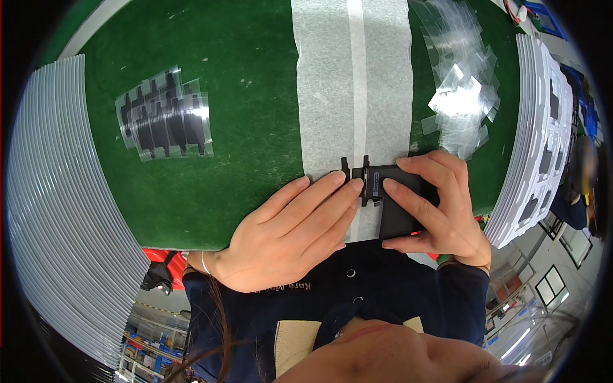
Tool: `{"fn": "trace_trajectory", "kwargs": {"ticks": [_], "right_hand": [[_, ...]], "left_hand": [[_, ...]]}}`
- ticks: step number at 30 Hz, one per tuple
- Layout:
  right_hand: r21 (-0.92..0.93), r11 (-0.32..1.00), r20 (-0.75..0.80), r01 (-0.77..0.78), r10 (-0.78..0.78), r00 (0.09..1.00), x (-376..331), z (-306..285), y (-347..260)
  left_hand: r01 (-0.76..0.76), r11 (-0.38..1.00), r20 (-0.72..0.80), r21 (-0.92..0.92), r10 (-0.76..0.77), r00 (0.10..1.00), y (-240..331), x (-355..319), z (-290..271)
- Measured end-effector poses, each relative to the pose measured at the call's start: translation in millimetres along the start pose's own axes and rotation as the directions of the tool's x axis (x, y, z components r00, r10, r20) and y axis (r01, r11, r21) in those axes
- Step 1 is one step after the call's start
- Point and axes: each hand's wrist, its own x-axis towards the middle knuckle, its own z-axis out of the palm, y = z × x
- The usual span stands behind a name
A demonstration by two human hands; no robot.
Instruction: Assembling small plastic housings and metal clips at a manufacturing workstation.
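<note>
A flat black rectangular pack, which looks like a battery, lies at the table's near edge, gripped at its far and near edges by my right hand. The index finger of that hand rests on its top face. Along the pack's left edge is a thin black cut-out piece with tabs; whether it is stuck on, I cannot tell. My left hand lies flat, fingers stretched out, its fingertips on the black piece. Part of the piece is hidden under those fingers.
A pale strip runs across the green table. Clear sheets with black cut-outs lie left; a pile of clear film pieces lies right. Stacked ribbed trays stand far left, stacked white trays with black parts far right.
</note>
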Motion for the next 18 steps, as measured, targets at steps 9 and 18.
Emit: {"fn": "trace_trajectory", "kwargs": {"ticks": [9,18], "right_hand": [[-0.017,1.0,0.0,-0.001,0.001,1.0,-0.7,3.0,0.1],[-0.021,1.0,0.008,0.003,-0.003,1.0,-0.3,-3.0,-5.7]], "left_hand": [[0.003,1.0,-0.006,-0.01,-0.003,1.0,-1.4,-0.4,0.1],[-0.015,1.0,0.01,-0.012,0.015,1.0,1.7,-0.1,-4.5]]}}
